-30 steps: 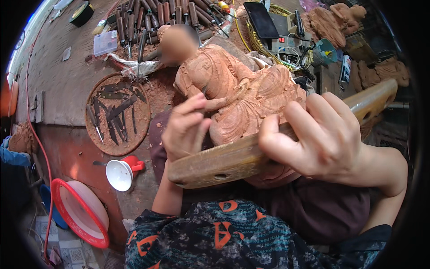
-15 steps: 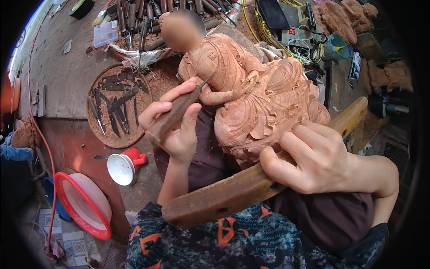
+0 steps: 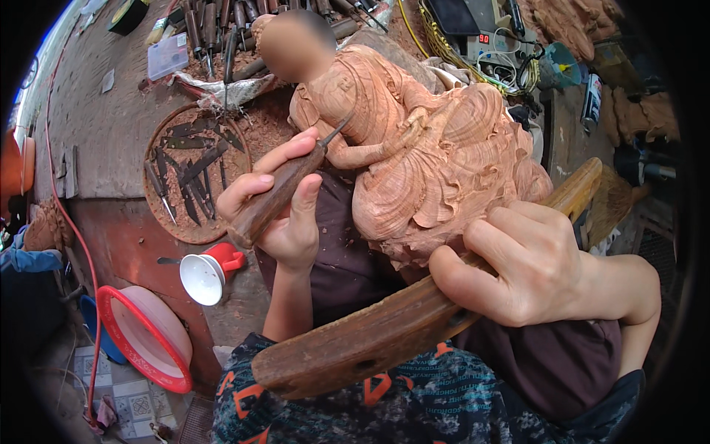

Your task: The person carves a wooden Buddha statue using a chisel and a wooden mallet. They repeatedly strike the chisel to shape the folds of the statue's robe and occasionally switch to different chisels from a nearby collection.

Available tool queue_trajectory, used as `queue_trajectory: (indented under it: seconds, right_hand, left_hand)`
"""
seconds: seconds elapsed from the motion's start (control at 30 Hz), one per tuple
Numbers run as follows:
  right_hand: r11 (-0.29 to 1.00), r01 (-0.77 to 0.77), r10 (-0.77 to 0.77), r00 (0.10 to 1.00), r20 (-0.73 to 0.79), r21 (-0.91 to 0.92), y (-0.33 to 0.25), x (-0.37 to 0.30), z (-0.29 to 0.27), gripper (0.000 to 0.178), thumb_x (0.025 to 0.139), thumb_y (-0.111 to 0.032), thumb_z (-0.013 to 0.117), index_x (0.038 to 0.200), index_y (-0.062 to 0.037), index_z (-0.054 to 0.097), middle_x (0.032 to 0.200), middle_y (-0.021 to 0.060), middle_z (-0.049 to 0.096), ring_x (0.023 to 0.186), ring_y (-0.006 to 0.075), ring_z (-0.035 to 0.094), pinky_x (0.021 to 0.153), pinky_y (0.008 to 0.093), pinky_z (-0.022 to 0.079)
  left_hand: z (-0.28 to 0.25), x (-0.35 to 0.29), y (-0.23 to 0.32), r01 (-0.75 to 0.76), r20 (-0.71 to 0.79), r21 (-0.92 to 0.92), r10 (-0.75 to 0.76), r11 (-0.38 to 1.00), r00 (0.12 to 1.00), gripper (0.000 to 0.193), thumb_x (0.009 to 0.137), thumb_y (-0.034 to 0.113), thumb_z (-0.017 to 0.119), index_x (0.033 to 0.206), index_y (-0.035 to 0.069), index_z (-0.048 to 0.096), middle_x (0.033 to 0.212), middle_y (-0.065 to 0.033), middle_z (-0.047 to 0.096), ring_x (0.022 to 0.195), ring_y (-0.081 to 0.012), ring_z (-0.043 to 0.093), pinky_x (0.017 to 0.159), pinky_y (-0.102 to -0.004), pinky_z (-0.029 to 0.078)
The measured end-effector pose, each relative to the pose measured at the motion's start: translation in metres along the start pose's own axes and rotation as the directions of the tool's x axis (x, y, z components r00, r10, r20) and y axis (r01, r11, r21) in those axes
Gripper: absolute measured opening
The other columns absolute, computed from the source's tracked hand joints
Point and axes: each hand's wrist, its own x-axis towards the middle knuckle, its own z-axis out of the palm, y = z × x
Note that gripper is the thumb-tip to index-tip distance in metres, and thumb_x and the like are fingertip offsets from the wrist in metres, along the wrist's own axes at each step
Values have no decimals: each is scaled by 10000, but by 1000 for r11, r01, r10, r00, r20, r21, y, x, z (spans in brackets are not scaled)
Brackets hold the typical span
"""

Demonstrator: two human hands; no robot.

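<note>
A seated figure carved in reddish wood (image 3: 414, 155) leans in front of me, its robe cut in fine folds. My left hand (image 3: 285, 200) pinches the dark wooden handle of a thin-tipped carving tool (image 3: 277, 192). The tool's metal tip points up and right, by the figure's chest and arm; whether it touches cannot be told. Across my lap, below the carving's base, slants a long brown wooden bar (image 3: 355, 344) with holes in its side. My right hand (image 3: 510, 266) is closed round this bar, fingers curled over its upper edge.
Left of the carving, a round tray (image 3: 240, 177) holds several blades among wood chips. A red and white cup (image 3: 203, 277) and a red-rimmed basin (image 3: 144, 340) are nearer. Behind lie wooden-handled chisels (image 3: 211, 29), a power unit (image 3: 492, 48) and a blue cup (image 3: 558, 66).
The bar's left end has swung lower and further left, with my right hand still on it. My left hand and the tool have shifted slightly left in the picture.
</note>
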Motion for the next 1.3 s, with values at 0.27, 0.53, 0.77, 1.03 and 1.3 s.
queue_trajectory:
  seconds: [0.27, 0.53, 0.77, 1.03, 1.3]
  right_hand:
    - [999, -23, 23, 1000, 10, 32, 0, 0, -1, 301, 539, -191, 587, 802, -45, 601, 599, -6, 361, 461, 107, 389, 384, 235, 296]
    - [998, -40, 41, 999, -6, 49, 0, -1, 2, 307, 534, -188, 588, 804, -43, 609, 597, -4, 364, 460, 109, 395, 381, 238, 300]
    - [997, -45, 45, 999, -8, 61, 1, -1, 3, 299, 535, -185, 586, 796, -39, 606, 591, -3, 361, 454, 110, 391, 377, 242, 297]
    - [995, -62, 63, 998, -7, 77, 2, 2, -4, 347, 498, -179, 574, 804, -18, 604, 591, 7, 379, 459, 120, 408, 376, 243, 296]
    - [984, -83, 58, 986, -158, -158, 6, 13, -9, 433, 434, -181, 557, 820, 4, 621, 541, 15, 383, 417, 119, 384, 359, 234, 255]
  left_hand:
    - [1, 2, 2, 24, 2, 23, -25, 999, 1000, 397, 866, 40, 628, 1047, 77, 277, 1074, -328, 567, 1043, -413, 588, 901, -465, 493]
    - [0, 0, 1, 30, -10, 20, -30, 999, 999, 394, 868, 41, 623, 1050, 81, 276, 1070, -327, 567, 1039, -413, 589, 904, -469, 492]
    - [-2, -1, -1, 43, -25, -5, -43, 999, 999, 387, 869, 36, 619, 1048, 83, 279, 1065, -323, 570, 1039, -412, 590, 905, -469, 492]
    - [-6, -3, -3, 51, -10, -11, -51, 999, 999, 398, 857, 55, 644, 1038, 79, 290, 1048, -314, 577, 1020, -400, 599, 894, -471, 497]
    - [5, -5, 0, -38, 45, 109, 33, 993, 998, 392, 839, 26, 657, 1042, 60, 323, 1055, -304, 573, 1012, -389, 601, 887, -470, 497]
